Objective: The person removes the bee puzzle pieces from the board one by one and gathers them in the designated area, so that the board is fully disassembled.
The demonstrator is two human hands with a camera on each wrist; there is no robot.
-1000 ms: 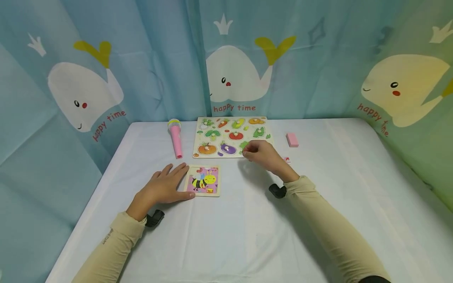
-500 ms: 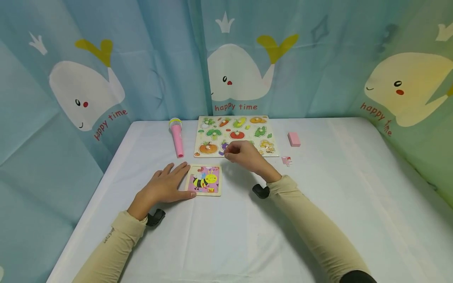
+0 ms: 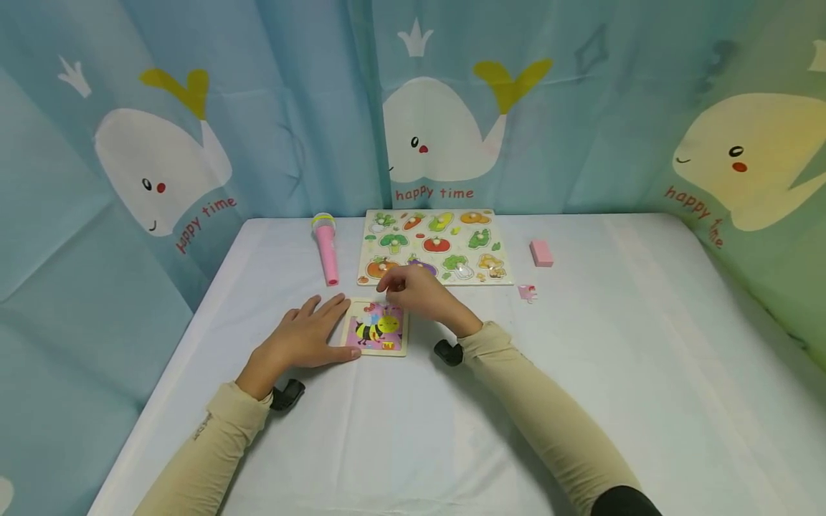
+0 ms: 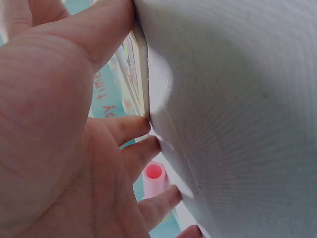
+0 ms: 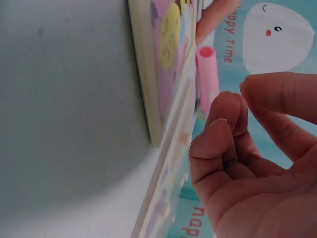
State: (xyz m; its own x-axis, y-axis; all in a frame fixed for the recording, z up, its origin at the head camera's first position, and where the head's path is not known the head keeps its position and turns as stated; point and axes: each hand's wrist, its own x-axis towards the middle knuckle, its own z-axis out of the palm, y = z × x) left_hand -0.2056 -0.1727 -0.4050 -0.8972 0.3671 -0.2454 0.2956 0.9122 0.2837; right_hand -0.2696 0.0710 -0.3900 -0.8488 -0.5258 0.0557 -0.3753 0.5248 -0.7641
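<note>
A small square wooden bee puzzle lies flat on the table. Along its left side rests my left hand, fingers spread, index fingertip by the upper left corner and thumb at the lower left edge. The left wrist view shows the thumb and a fingertip right at the puzzle's pale edge. My right hand hovers over the puzzle's upper right corner and partly hides it. In the right wrist view its fingers are loosely bent, and nothing shows between them.
Behind the hands lies a vegetable knob-puzzle board, with a pink toy microphone left of it. To its right are a pink block and a small pink printed piece. A whale-print curtain encloses the table.
My right hand has travelled left from over the vegetable board to the bee puzzle's upper right corner, its fingers loosening a little. The left hand stays beside the puzzle.
</note>
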